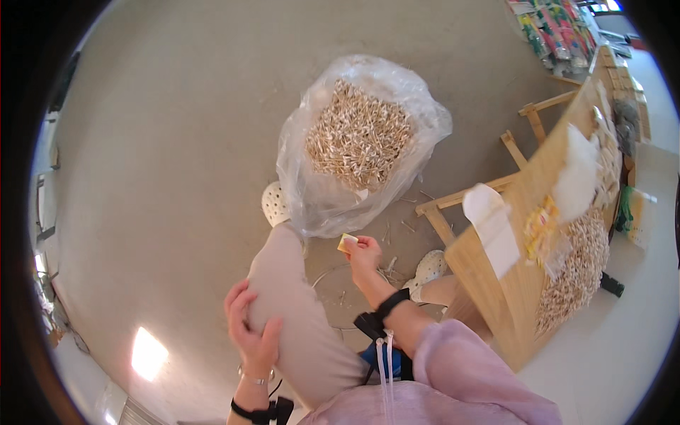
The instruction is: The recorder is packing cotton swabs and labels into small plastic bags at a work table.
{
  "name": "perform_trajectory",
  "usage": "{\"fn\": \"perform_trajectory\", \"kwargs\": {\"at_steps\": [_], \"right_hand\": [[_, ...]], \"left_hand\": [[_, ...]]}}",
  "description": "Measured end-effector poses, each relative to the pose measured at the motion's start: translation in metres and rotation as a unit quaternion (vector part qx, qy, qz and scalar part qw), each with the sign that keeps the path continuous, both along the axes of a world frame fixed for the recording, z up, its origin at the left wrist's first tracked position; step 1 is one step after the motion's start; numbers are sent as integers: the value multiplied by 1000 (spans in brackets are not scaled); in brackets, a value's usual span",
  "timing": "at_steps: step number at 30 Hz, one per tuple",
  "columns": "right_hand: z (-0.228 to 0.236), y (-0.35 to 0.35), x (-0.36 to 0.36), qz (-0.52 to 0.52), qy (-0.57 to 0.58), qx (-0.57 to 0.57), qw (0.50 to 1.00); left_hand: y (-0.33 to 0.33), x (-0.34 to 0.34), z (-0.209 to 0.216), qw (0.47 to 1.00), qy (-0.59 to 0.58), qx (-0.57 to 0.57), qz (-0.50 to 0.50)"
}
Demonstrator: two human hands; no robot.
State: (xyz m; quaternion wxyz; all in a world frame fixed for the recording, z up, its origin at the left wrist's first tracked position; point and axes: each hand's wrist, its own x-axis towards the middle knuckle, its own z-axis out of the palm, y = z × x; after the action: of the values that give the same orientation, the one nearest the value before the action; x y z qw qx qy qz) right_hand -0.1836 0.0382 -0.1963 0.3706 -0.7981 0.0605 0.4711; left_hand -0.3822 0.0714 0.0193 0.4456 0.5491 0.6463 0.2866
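My left hand [253, 331] rests on my left thigh in light trousers [294, 297], its fingers apart and nothing in them. In my right hand [364, 255] a small flat yellow-and-white piece [346, 243] is pinched between thumb and fingers; its exact kind is too small to make out. Just beyond that hand, a large clear plastic bag [432, 117] stands wide at the mouth on the floor. A big heap of cotton swabs [361, 134] with pale wooden sticks and white tips fills it.
On my right stands a wooden table [482, 276] bearing a white sheet [492, 227], yellow packets [542, 227] and another swab pile [577, 269]. Wooden legs [510, 149] jut beneath it. Loose sticks lie on the floor by my white perforated shoes [275, 203]. Colourful packages [556, 32] lie far right.
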Motion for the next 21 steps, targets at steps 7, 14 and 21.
{"fn": "perform_trajectory", "kwargs": {"at_steps": [7, 14, 21], "right_hand": [[174, -45, 72, -63, 90, 220, 969], [274, -115, 110, -63, -20, 382, 922], [298, -219, 164, -64, -38, 361, 930]], "left_hand": [[-4, 69, 19, 962, 170, 174, -122], [-62, 193, 66, 930, -219, -100, -276], [-113, 257, 75, 858, -228, -168, -429]]}}
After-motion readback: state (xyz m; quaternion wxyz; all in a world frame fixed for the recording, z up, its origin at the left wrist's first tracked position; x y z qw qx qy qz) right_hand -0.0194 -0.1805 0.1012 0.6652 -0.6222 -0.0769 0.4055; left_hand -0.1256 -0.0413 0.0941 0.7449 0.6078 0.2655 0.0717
